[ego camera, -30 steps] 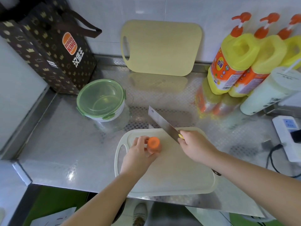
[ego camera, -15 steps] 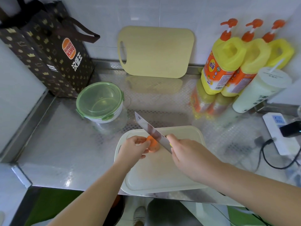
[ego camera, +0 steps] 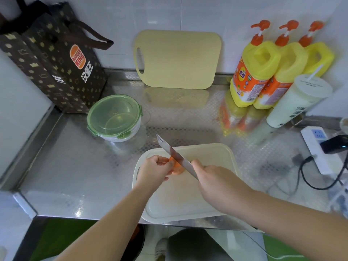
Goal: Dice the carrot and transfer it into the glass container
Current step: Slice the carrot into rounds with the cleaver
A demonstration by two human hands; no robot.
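Note:
A short orange carrot piece (ego camera: 177, 169) lies on the white cutting board (ego camera: 211, 159) near the counter's front edge. My left hand (ego camera: 155, 171) pinches the carrot from the left. My right hand (ego camera: 211, 178) grips the handle of a cleaver (ego camera: 175, 155), whose blade slants over the carrot's right side and hides part of it. The round glass container (ego camera: 114, 118), with its green clip lid on, stands on the steel counter to the upper left of the board.
A brown paper bag (ego camera: 56, 59) stands at the back left. A beige cutting board (ego camera: 178, 59) leans on the tiled wall. Yellow pump bottles (ego camera: 263, 72) and a white lidded cup (ego camera: 297, 102) crowd the back right. A power strip (ego camera: 318, 147) with cables lies at the right.
The cleaver has swung left and come down over the carrot. My left hand has shifted its hold to the carrot's left end. The camera has also shifted slightly.

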